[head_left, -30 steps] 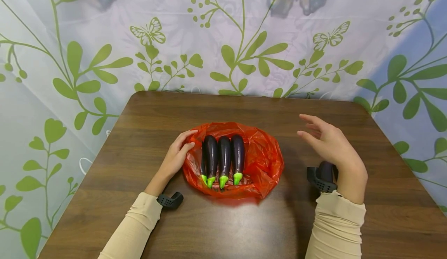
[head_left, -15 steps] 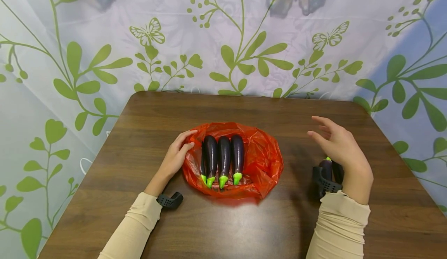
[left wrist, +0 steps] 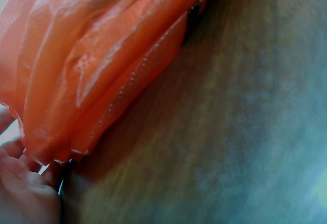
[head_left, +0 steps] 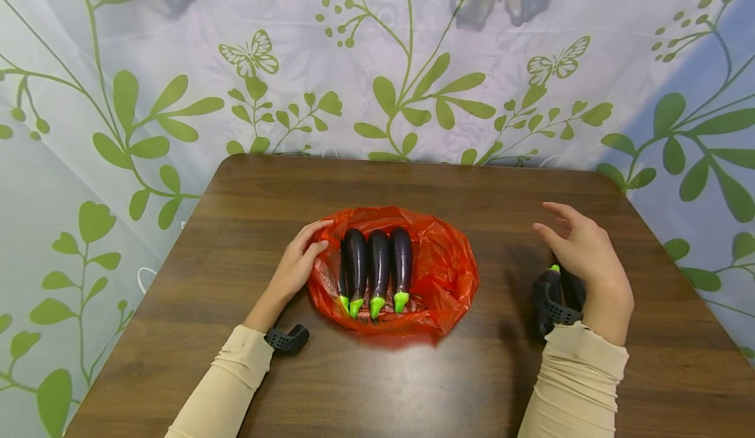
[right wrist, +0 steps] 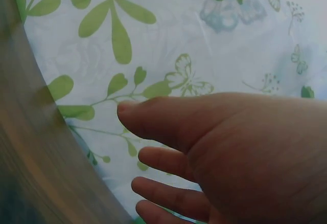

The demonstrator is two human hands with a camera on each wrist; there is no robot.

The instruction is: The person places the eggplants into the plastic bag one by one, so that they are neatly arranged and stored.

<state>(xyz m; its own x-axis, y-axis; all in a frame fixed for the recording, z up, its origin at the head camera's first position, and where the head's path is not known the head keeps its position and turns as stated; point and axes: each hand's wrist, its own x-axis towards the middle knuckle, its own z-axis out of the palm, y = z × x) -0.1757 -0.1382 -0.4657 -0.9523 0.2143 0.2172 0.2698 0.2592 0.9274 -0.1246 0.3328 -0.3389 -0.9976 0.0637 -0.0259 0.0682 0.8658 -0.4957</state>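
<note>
A red plastic bag lies spread on the table, its rim rolled open. Several dark purple eggplants with bright green stem ends sit side by side in it, stems toward me. My left hand holds the bag's left rim between thumb and fingers; the left wrist view shows the fingers at the red plastic. Above the right part of the table hovers my right hand, fingers spread and loosely bent, nothing in it. Below it lie other eggplants, partly hidden by the wrist and its black strap.
The brown wooden table reaches back to a white curtain printed with green leaves and butterflies. Black wrist mounts sit on both forearms. A thin white cable loop shows beside the table's left edge.
My right hand has drifted right and slightly toward me, uncovering the green stem end of an eggplant below it. The left hand and the bag have stayed put.
</note>
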